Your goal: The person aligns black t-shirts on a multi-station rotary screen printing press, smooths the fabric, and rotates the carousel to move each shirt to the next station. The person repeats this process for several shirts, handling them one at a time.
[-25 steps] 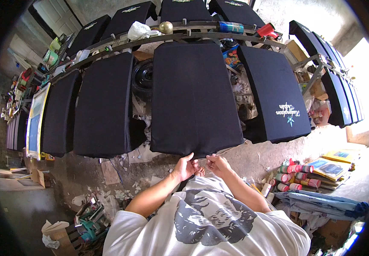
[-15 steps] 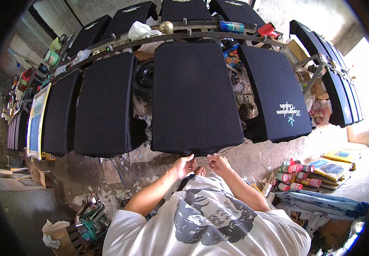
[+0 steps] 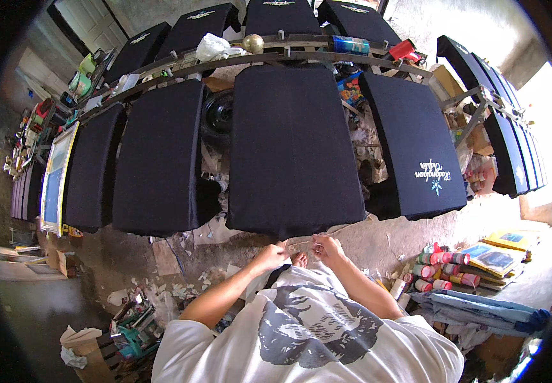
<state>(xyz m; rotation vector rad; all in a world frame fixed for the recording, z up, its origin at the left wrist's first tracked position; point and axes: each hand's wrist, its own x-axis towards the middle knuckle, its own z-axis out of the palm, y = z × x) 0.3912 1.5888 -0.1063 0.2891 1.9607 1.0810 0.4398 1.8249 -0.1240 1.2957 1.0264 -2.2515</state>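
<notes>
My left hand (image 3: pixel 272 254) and my right hand (image 3: pixel 327 249) are pinched closed just below the front edge of a black cloth-covered board (image 3: pixel 294 150) at centre. A thin pale strand (image 3: pixel 301 243), perhaps cord or elastic, runs between their fingertips. The cloth's lower edge dips toward my left fingers; whether they grip it too I cannot tell. My bare foot (image 3: pixel 299 258) shows beneath, beyond my white printed shirt.
More black boards (image 3: pixel 151 153) stand either side, one with white printing (image 3: pixel 410 147). A metal rail (image 3: pixel 257 57) carries cans and a bag behind. Ink containers (image 3: pixel 442 262), stacked screens (image 3: pixel 490 258) and folded cloth (image 3: pixel 474 306) lie right; scraps and tools (image 3: pixel 132 335) lower left.
Both hands have moved slightly down from the board's edge. The strand between them shows longer, and the cloth at the board's front edge dips more toward my left hand.
</notes>
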